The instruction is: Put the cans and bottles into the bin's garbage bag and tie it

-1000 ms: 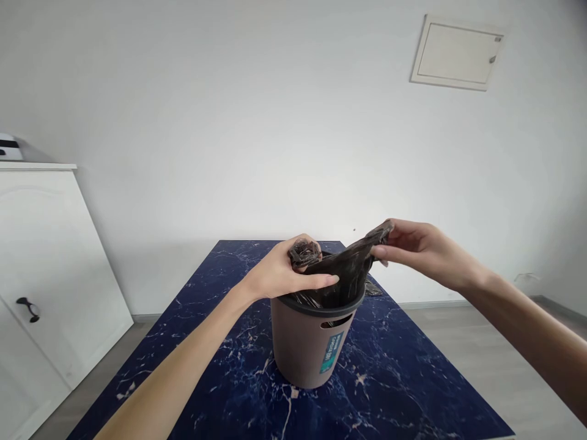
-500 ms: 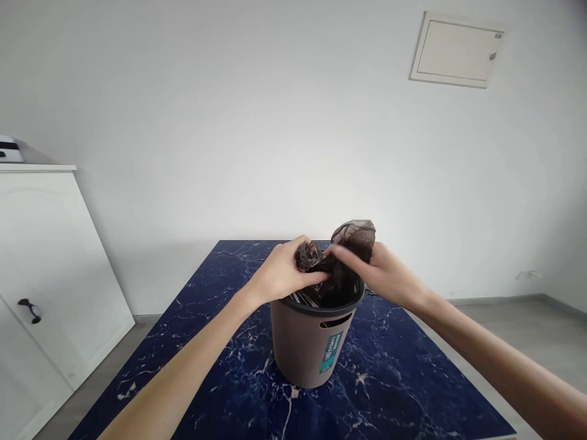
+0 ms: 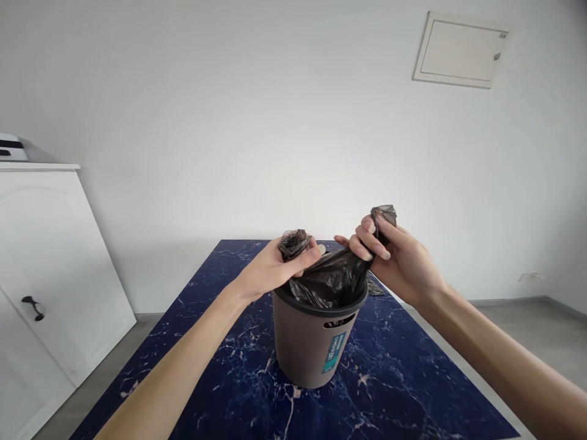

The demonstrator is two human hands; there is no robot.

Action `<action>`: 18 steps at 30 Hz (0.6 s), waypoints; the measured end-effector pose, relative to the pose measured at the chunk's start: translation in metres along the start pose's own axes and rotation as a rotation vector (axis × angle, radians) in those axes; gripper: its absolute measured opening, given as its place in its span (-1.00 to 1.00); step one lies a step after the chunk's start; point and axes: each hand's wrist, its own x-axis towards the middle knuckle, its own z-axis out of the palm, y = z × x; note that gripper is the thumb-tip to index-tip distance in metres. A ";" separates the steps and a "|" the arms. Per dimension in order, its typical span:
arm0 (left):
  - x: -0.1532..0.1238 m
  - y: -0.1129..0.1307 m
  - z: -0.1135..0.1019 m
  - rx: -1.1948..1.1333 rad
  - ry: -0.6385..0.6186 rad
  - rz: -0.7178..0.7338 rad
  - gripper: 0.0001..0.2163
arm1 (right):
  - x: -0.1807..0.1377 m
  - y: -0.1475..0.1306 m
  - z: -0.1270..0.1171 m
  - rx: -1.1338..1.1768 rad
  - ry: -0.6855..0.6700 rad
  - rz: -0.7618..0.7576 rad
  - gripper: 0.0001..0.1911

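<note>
A dark, see-through garbage bag point(image 3: 328, 278) sits inside a brown trash can point(image 3: 302, 345) with a black rim and a teal label. The can stands upright on a blue marbled table. Over the can's left side, my left hand point(image 3: 275, 266) is closed on a bunched part of the bag's mouth, thumb on top. My right hand point(image 3: 394, 253) grips another gathered part, higher and to the right, with a tuft poking above the fingers. Between both hands the bag stretches across the can's opening.
Beyond the can's right side, a bit of dark plastic point(image 3: 376, 287) lies on the blue marbled table point(image 3: 229, 391). A white cabinet point(image 3: 59, 263) stands at the left. The white wall behind carries a panel door point(image 3: 461, 50).
My hands have moved apart, the right one up and to the right, the left one slightly left. The bag between them is now pulled taut, and my right fingers have wrapped round it.
</note>
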 end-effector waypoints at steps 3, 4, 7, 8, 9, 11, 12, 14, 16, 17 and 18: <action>-0.003 -0.001 -0.001 -0.157 -0.041 0.034 -0.66 | -0.003 0.003 -0.003 0.083 -0.019 0.009 -0.64; -0.004 -0.002 -0.001 -0.208 -0.034 0.041 -0.64 | -0.005 0.003 -0.004 0.087 -0.037 0.008 -0.63; -0.008 -0.002 0.000 -0.315 0.016 0.062 -0.62 | -0.016 0.002 -0.007 0.027 -0.117 -0.021 -0.61; -0.010 -0.002 0.001 -0.330 0.034 0.078 -0.62 | -0.021 0.000 -0.009 -0.013 -0.147 -0.032 -0.60; -0.011 -0.002 0.001 -0.337 0.052 0.100 -0.61 | -0.026 -0.002 -0.011 -0.056 -0.174 -0.042 -0.60; -0.014 -0.002 0.002 -0.346 0.079 0.159 -0.61 | -0.036 -0.005 -0.015 -0.137 -0.215 -0.046 -0.61; -0.015 -0.003 0.002 -0.357 0.088 0.187 -0.60 | -0.040 -0.007 -0.017 -0.169 -0.233 -0.040 -0.61; -0.016 -0.004 0.002 -0.404 0.089 0.219 -0.59 | -0.046 -0.008 -0.021 -0.216 -0.267 -0.033 -0.62; -0.015 -0.005 0.004 -0.452 0.067 0.219 -0.59 | -0.046 -0.008 -0.021 -0.244 -0.283 -0.040 -0.62; -0.014 -0.005 0.005 -0.460 0.051 0.213 -0.59 | -0.044 -0.007 -0.018 -0.257 -0.271 -0.041 -0.62; -0.014 -0.005 0.006 -0.451 0.029 0.209 -0.59 | -0.041 -0.006 -0.014 -0.274 -0.233 -0.033 -0.62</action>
